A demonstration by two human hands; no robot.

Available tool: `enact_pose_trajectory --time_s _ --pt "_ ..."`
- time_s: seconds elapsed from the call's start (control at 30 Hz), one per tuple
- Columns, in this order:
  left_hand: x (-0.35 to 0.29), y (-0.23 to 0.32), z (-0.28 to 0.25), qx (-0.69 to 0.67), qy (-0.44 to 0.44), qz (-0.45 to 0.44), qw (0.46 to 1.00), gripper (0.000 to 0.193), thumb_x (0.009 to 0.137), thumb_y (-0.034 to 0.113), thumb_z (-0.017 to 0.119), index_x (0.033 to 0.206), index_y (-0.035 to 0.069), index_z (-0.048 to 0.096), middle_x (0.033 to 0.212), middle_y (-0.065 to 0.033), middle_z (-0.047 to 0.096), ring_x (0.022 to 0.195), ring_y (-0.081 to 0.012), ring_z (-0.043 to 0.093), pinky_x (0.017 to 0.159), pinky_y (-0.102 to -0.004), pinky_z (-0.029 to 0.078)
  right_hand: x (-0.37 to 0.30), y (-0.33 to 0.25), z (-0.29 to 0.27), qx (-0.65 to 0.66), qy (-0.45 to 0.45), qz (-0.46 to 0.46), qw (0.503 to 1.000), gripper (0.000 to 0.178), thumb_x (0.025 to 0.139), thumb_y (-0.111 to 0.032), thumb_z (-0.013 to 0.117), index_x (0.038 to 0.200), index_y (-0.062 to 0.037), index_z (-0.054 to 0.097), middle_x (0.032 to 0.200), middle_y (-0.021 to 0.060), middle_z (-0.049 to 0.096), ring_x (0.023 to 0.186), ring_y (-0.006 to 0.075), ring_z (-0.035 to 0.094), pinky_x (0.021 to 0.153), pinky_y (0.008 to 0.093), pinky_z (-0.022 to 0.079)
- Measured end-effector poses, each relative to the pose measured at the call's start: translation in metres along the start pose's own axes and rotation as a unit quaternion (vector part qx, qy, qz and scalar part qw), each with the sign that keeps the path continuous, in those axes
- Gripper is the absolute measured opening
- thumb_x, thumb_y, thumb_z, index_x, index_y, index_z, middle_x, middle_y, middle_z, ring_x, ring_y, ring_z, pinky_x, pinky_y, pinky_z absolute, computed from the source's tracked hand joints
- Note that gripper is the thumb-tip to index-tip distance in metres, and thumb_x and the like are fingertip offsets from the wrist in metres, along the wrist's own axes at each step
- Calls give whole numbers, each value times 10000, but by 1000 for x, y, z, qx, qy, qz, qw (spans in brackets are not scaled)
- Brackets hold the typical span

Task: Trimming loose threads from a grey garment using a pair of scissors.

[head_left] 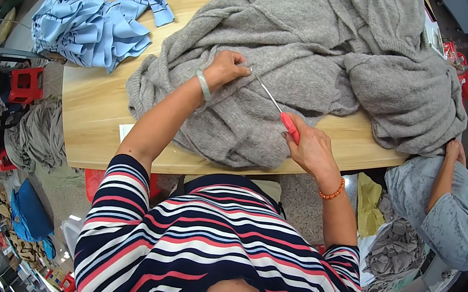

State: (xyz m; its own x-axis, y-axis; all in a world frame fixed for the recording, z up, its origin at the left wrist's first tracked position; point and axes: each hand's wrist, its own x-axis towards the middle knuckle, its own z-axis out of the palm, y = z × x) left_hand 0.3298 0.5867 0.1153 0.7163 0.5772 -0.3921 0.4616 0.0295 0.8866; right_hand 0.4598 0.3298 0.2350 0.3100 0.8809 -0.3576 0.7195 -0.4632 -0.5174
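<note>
A large heap of grey knit fabric (252, 112) lies in folds on the wooden table before me. My right hand (313, 148) is closed round the red handle of a slim tool (269, 97) with a thin metal shaft, like a screwdriver or an awl. The shaft slants up and left, its tip near the fingers of my left hand (226, 69). That hand is closed in a pinch above the fabric, thumb and forefinger together. A tiny pale spot shows at its fingertips, too small to name.
Blue ruffled fabric (90, 26) lies at the table's left, with more at the far edge. Another person (446, 209) works at the right end, beside a second grey bundle (402, 100). Red stools (26, 85) and fabric piles stand on the floor around the wooden table (87, 115).
</note>
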Motion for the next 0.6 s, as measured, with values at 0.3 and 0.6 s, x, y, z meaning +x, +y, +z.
enact_pose_trajectory --time_s 0.3,0.6 --pt "1 7 14 -132 -19 -17 991 63 800 48 702 840 2 684 767 5 650 634 -56 545 568 -213 440 10 14 -18 -11 -45 -17 999 363 862 -249 591 1207 -146 553 859 208 663 852 404 631 770 488 488" --pt "-13 25 15 -153 -19 -68 986 113 808 36 692 886 -44 683 792 -61 680 686 -115 622 608 -246 508 24 21 -20 3 -42 -27 999 407 839 -274 624 1219 -142 562 818 219 644 788 424 610 707 493 476"
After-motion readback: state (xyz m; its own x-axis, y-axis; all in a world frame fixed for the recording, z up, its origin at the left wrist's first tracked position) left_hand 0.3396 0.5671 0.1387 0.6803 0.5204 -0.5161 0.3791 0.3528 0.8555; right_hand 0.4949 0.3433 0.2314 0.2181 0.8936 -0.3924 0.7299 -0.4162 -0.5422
